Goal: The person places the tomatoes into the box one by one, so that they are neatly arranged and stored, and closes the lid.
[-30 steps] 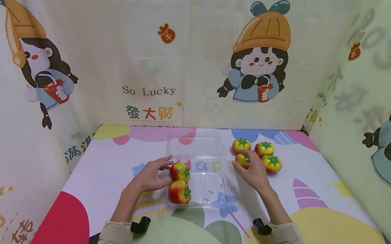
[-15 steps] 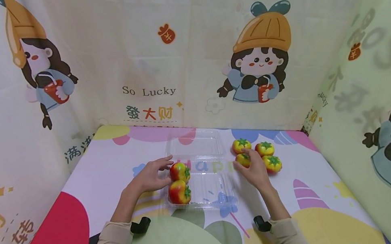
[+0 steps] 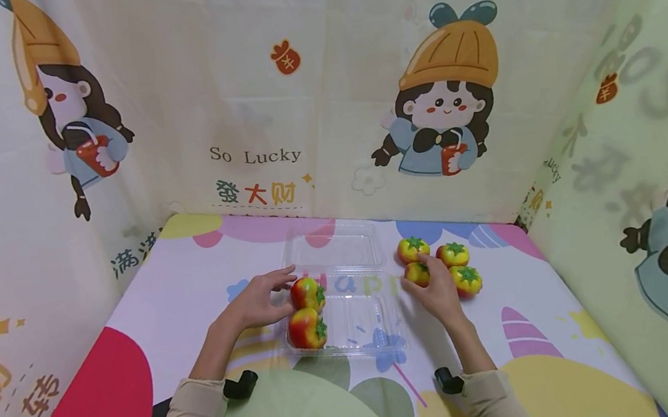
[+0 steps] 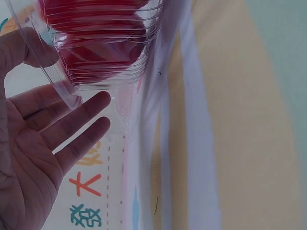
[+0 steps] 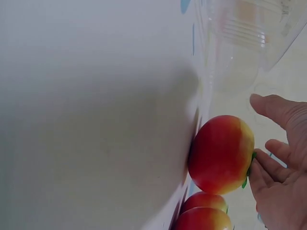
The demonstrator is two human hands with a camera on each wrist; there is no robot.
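At the left edge of a clear clamshell container, relaxed left hand, beside two red-yellow toy persimmons inside. Rightward, across a narrow strip of patterned tablecloth, right hand, with uncurled fingers touching the leafy top of the near-left fruit among four, thumb apart. Compared with a second ago, thumb slightly nearer that fruit; container unmoved.

The backdrop reads "So Lucky", "發大财".

Red-and-yellow fruits with green calyxes, colourless clamshell box, multicoloured cartoon-print tablecloth, cream curtain with orange-hatted girls
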